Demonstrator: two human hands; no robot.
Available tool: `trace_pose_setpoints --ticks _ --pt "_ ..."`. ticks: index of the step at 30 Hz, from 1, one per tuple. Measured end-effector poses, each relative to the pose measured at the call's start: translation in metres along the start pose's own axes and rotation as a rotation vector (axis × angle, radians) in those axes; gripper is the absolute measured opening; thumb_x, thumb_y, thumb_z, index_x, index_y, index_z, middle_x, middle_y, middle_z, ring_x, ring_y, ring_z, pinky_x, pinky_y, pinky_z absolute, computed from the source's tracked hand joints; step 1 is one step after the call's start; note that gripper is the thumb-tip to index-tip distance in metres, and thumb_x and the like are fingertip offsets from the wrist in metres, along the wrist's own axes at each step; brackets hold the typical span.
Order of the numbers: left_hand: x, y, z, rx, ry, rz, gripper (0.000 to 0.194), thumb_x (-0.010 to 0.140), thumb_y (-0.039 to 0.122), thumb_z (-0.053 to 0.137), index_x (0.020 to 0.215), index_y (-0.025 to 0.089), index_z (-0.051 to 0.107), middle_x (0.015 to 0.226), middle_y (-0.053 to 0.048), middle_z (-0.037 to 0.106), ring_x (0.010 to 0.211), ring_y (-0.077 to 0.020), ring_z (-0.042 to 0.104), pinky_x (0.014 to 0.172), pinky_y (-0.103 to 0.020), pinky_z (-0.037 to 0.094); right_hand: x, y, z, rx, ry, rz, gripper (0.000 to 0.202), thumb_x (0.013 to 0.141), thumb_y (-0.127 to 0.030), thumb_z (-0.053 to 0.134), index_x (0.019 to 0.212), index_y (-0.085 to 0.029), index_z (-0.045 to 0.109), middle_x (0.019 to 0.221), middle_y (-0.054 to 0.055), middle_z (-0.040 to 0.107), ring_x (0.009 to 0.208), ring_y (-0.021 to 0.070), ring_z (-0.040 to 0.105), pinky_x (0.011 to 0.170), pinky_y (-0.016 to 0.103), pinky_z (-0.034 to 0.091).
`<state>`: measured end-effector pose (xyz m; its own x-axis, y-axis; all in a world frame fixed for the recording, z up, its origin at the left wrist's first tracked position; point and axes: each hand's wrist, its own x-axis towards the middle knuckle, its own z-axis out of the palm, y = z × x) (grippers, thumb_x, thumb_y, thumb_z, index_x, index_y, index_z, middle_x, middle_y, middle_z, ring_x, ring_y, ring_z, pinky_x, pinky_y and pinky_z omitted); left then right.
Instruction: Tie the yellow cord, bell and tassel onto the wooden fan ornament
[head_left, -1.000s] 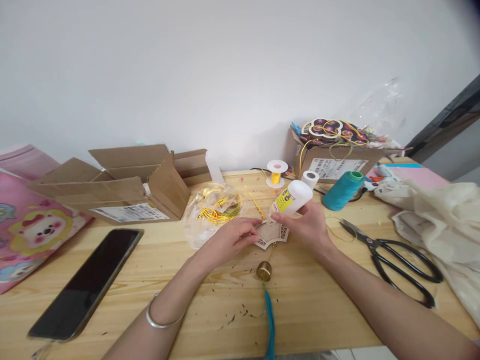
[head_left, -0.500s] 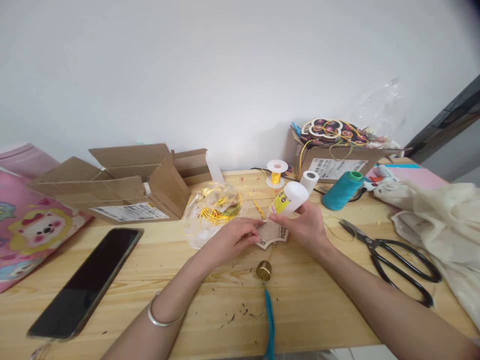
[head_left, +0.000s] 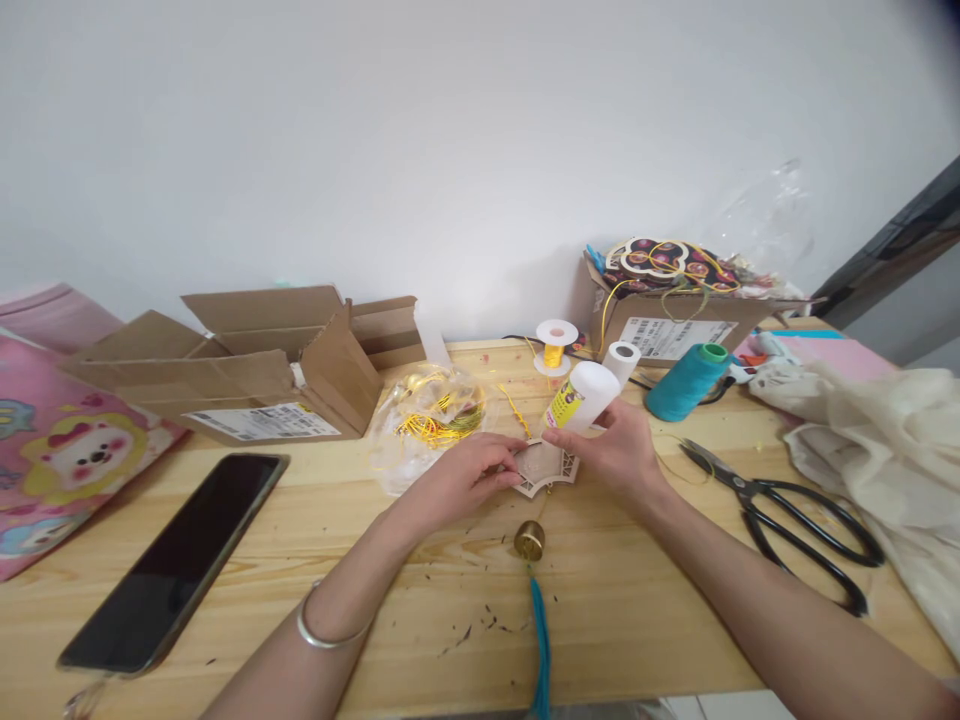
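A small cut-out wooden plaque [head_left: 538,466] lies on the table between my hands. My left hand [head_left: 466,478] pinches its left edge between thumb and fingers. In my right hand [head_left: 621,452] is a white glue bottle [head_left: 592,392] with a yellow label, tilted so that its lower end points down at the plaque; its tip is hidden. A yellow cord [head_left: 515,408] runs from the plaque's top. Below the plaque, a brass bell [head_left: 529,541] hangs on a thin cord laid on the wood, with a teal tassel [head_left: 540,640] attached to it.
Black-handled scissors [head_left: 750,490], a teal thread cone [head_left: 686,382] and cream cloth [head_left: 885,440] lie right. Behind are a yellow thread spool [head_left: 555,350] and a filled carton [head_left: 675,335]. Left are a plastic bag of cords [head_left: 435,415], an open carton [head_left: 255,385] and a phone [head_left: 180,560].
Both hands hold nearly the same pose. The glue bottle stays tilted over the plaque, and the whole view has shifted very slightly.
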<state>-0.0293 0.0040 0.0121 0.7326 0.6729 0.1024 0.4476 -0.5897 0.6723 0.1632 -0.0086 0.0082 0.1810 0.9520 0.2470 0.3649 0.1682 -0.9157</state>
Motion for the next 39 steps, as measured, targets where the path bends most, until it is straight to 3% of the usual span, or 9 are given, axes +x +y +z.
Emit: trace_pose_setpoints --ticks 26,39 --pt "-0.001 -0.002 0.0003 -0.039 0.015 -0.038 0.015 0.08 0.029 0.051 0.074 0.019 0.06 0.109 -0.003 0.059 0.098 -0.0155 0.053 0.083 -0.028 0.04 0.0002 0.0017 -0.0033 -0.022 -0.031 -0.033 0.04 0.053 -0.04 0.072 0.081 -0.014 0.062 0.077 0.009 0.069 0.065 0.0226 0.064 0.055 0.033 0.053" --pt "0.0 -0.0009 0.0013 0.01 -0.008 -0.007 0.015 0.08 0.028 0.051 0.073 0.018 0.059 0.107 -0.002 0.061 0.097 -0.0154 0.053 0.082 -0.027 0.039 0.0001 0.004 -0.0026 -0.162 -0.022 -0.119 0.04 0.055 -0.045 0.07 0.078 -0.014 0.061 0.073 0.007 0.068 0.064 0.0216 0.063 0.058 0.034 0.051"
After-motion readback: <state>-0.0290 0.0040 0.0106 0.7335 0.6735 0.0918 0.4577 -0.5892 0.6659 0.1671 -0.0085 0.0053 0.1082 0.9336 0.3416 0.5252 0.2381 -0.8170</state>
